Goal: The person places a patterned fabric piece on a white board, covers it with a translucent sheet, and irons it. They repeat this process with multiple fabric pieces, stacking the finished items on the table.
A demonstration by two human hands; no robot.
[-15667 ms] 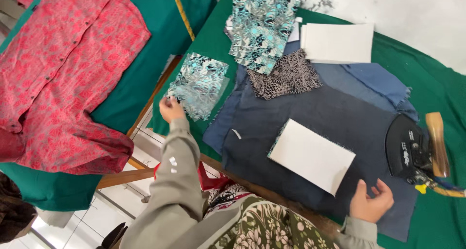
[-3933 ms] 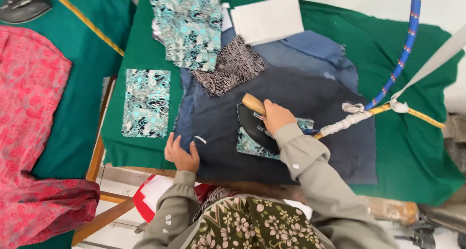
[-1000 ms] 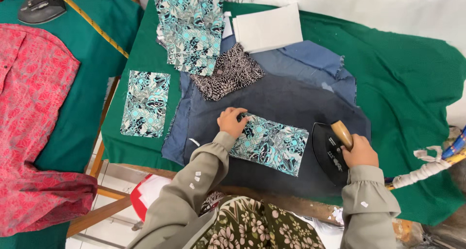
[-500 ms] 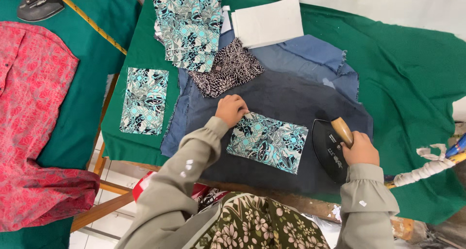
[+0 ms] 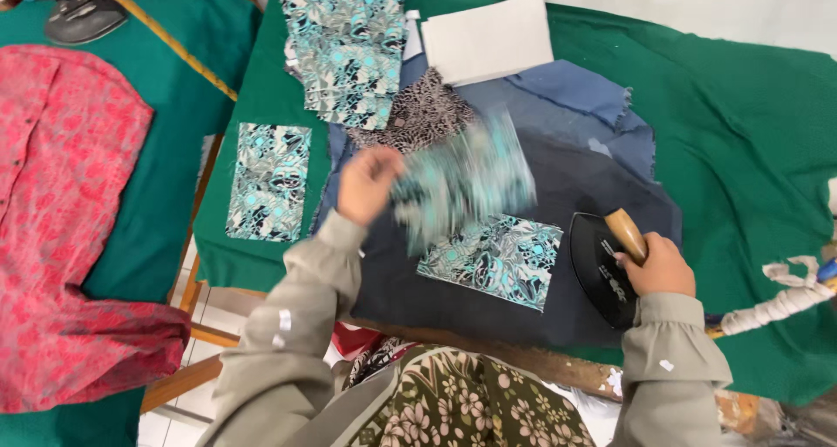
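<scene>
Green-covered table point(image 5: 750, 150) — dark blue cloth point(image 5: 593, 177) spread directly on it.

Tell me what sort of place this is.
Probably a small tailoring or garment workshop: a black flat iron with a wooden handle, cut teal-patterned fabric panels on a green cloth-covered pressing table, and a red patterned shirt laid out nearby.

- This looks like a tailoring or garment workshop: a pressing table under green felt cloth point(image 5: 750, 150), padded with dark blue-grey fabric layers point(image 5: 602, 168).
- A heavy black flat iron with a wooden handle point(image 5: 606, 268) stands on it.
- Cut turquoise-and-black patterned fabric panels point(image 5: 349, 46) lie stacked.
- A red patterned garment point(image 5: 61, 238) spreads over a neighbouring green table.
</scene>
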